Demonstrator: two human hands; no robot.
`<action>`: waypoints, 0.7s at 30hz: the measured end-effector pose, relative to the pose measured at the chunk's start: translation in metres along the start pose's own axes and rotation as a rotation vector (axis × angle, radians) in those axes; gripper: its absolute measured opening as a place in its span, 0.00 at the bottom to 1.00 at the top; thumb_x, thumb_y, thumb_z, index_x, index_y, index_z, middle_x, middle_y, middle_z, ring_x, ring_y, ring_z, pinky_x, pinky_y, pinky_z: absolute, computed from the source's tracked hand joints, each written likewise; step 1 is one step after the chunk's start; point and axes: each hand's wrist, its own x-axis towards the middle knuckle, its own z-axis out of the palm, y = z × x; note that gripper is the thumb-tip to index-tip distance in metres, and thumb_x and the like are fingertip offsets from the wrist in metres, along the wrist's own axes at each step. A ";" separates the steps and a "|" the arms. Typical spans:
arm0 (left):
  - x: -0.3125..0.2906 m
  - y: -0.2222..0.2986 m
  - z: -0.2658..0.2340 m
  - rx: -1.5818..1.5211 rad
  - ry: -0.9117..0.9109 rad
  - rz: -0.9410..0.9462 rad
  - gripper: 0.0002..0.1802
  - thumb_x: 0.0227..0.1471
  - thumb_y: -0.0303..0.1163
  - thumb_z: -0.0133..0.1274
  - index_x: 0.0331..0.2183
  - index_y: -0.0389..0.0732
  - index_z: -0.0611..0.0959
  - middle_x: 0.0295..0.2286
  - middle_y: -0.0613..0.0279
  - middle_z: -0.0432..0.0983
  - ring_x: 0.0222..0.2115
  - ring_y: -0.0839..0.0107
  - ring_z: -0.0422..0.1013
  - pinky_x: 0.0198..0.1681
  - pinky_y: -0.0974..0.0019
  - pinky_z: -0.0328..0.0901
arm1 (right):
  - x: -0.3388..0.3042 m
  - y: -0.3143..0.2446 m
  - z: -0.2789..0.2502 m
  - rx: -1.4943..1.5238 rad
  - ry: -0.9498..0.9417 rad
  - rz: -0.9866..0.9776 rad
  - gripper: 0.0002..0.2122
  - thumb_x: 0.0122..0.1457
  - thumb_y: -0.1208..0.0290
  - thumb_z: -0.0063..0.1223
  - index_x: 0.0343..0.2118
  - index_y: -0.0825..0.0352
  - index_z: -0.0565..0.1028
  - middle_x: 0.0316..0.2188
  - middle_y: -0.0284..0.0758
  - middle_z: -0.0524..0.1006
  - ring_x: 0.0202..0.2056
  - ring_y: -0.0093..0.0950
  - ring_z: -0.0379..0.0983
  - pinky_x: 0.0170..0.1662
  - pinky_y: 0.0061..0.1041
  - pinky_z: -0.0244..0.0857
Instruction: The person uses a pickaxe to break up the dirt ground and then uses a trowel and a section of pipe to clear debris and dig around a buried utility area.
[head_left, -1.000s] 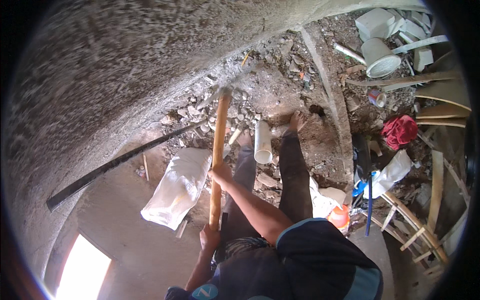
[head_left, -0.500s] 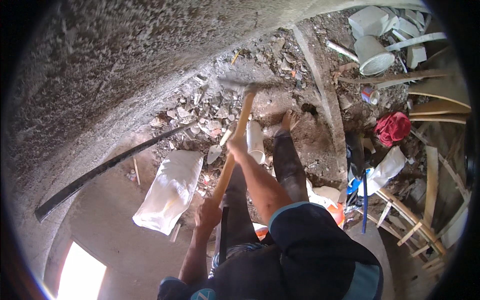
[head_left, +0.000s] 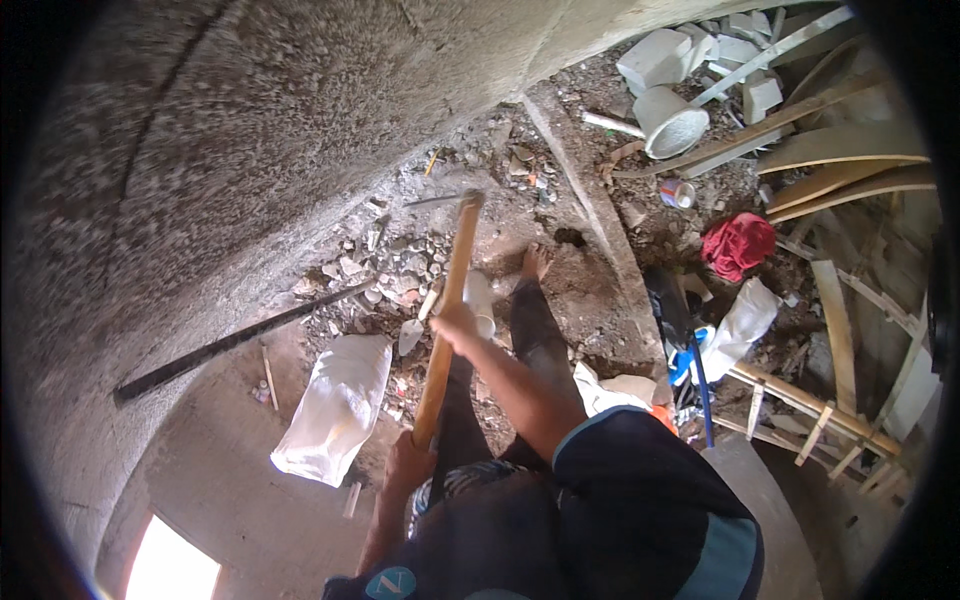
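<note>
Both my hands are closed round the wooden handle of a pickaxe (head_left: 447, 365). My left hand (head_left: 408, 462) grips the lower end, close to my body. Farther up, around the middle of the handle, is my right hand (head_left: 456, 328). The thin metal head points left over bare soil; whether it touches the ground I cannot tell. A trowel (head_left: 410, 337) lies on the rubble just left of my right hand. Beyond that hand a white cylindrical container (head_left: 479, 302) lies partly hidden by my arm. My bare foot (head_left: 537, 262) is on the dirt to the right.
A rough wall (head_left: 250, 160) curves along the left. Near it lie a long dark bar (head_left: 240, 340) and a white sack (head_left: 335, 410). A concrete strip (head_left: 590, 220) crosses the ground. On the right are a white bucket (head_left: 672, 122), a red cloth (head_left: 738, 246) and a wooden ladder (head_left: 815, 415).
The view has turned slightly, so the ground things sit farther left. The pickaxe head, blurred before, is sharper now. Both hands keep their grip on the handle.
</note>
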 end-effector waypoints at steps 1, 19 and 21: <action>0.001 0.004 0.000 -0.048 0.010 0.151 0.30 0.39 0.40 0.62 0.42 0.32 0.73 0.29 0.43 0.77 0.33 0.47 0.75 0.38 0.51 0.68 | 0.011 0.002 -0.021 -0.033 0.014 -0.088 0.12 0.38 0.72 0.62 0.26 0.71 0.75 0.22 0.36 0.77 0.22 0.29 0.74 0.24 0.29 0.67; -0.003 -0.069 -0.115 -0.135 0.523 0.235 0.17 0.45 0.39 0.62 0.36 0.40 0.80 0.25 0.53 0.80 0.28 0.62 0.77 0.33 0.61 0.69 | -0.087 0.142 -0.415 -0.981 0.334 0.032 0.13 0.41 0.65 0.61 0.29 0.66 0.80 0.30 0.43 0.80 0.34 0.38 0.79 0.35 0.35 0.72; -0.041 0.007 -0.151 -0.112 0.599 0.283 0.14 0.47 0.35 0.61 0.35 0.40 0.80 0.22 0.56 0.78 0.25 0.68 0.74 0.31 0.65 0.67 | -0.124 0.157 -0.440 -1.023 0.394 0.161 0.15 0.40 0.63 0.62 0.32 0.64 0.81 0.33 0.43 0.80 0.36 0.38 0.79 0.37 0.35 0.72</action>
